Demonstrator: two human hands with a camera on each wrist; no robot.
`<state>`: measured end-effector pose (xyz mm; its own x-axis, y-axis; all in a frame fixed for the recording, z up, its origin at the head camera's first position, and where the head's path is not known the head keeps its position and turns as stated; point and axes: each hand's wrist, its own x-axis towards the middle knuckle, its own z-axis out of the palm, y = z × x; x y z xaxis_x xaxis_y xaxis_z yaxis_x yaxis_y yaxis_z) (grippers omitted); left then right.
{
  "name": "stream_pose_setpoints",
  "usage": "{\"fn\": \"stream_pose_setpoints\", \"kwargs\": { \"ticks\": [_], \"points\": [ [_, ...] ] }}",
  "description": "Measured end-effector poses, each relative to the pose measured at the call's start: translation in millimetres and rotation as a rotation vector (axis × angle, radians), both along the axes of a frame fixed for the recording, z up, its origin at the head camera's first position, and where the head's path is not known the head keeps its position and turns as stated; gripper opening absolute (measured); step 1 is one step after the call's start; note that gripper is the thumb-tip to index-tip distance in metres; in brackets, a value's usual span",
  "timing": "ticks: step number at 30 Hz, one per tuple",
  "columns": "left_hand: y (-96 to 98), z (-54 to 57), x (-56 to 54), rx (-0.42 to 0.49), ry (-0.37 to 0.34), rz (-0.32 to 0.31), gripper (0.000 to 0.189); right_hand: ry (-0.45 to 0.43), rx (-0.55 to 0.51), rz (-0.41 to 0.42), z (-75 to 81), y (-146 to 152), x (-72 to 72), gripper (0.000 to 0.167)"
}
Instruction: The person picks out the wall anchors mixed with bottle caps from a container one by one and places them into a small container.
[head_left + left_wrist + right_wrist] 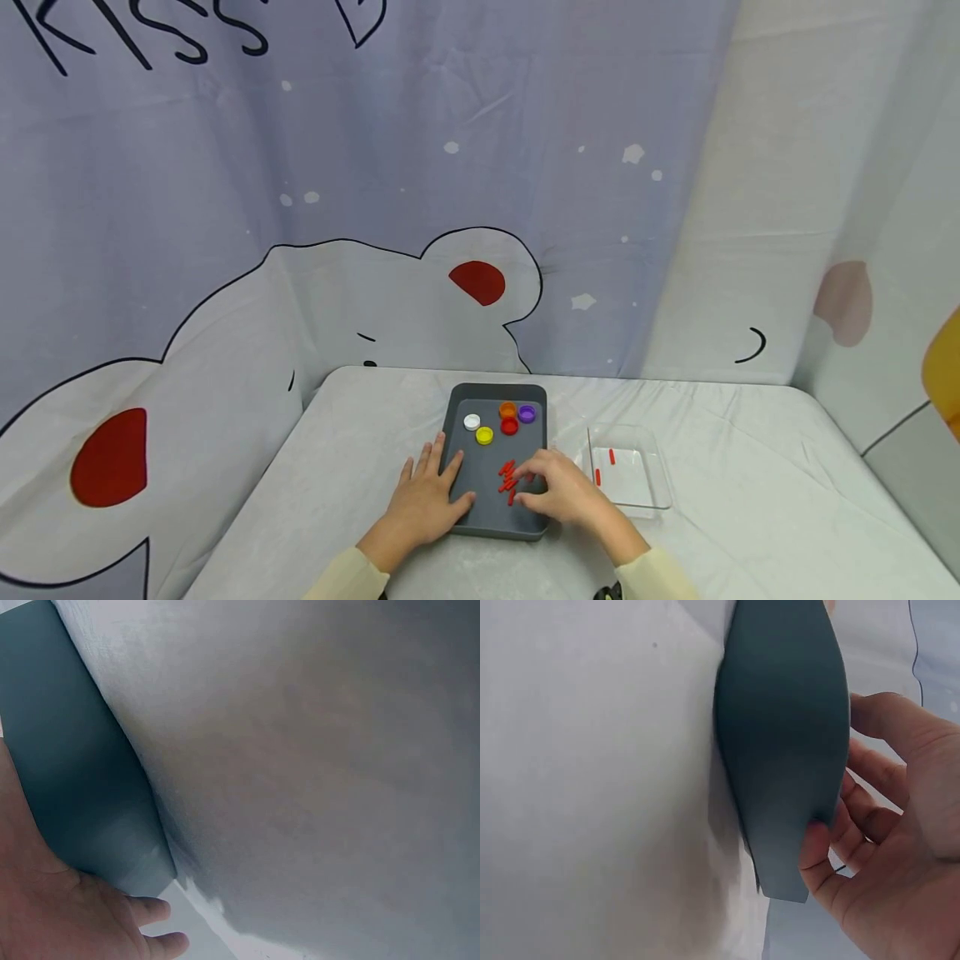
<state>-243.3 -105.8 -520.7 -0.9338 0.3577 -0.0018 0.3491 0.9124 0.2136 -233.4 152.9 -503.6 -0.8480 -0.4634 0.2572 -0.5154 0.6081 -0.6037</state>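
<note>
Small, thin red sticks lie at the right hand's nine o'clock

The sticks sit in a messy pile in a dark grey, low-sided tray, just by the right hand's fingertips. That hand is bent, but I cannot tell if it pinches one. The stick by the thumb points nearly from one to seven o'clock. The left hand, fingers spread at the tray's eight o'clock edge, holds nothing and is farther from the pile.

The sticks are red, the tray grey.
</note>
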Motion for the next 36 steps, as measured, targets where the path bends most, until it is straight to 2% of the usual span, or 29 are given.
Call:
{"fn": "stream_pose_setpoints", "kwargs": {
  "ticks": [4,8,18,27,36],
  "points": [
    [0.5,1.6,1.1,0.001,-0.005,0.001,0.073,-0.020,0.025,0.000,-3.0,-4.0,0.5,0.017],
    [0.2,2.2,0.8,0.003,-0.006,0.001,0.074,-0.012,0.090,-0.036,-5.0,-9.6,0.4,0.015],
    [0.0,0.6,-0.2,-0.004,-0.028,0.010,0.073,0.114,0.257,-0.152,-12.0,-17.2,2.7,0.025],
    [0.8,3.8,1.8,0.008,-0.013,-0.001,0.072,0.139,0.308,-0.175,-13.0,-20.2,-0.1,0.030],
    [0.2,3.9,2.4,0.010,-0.012,-0.004,0.072,0.163,0.314,-0.184,-13.4,-22.5,-2.5,0.033]
  ]
}}
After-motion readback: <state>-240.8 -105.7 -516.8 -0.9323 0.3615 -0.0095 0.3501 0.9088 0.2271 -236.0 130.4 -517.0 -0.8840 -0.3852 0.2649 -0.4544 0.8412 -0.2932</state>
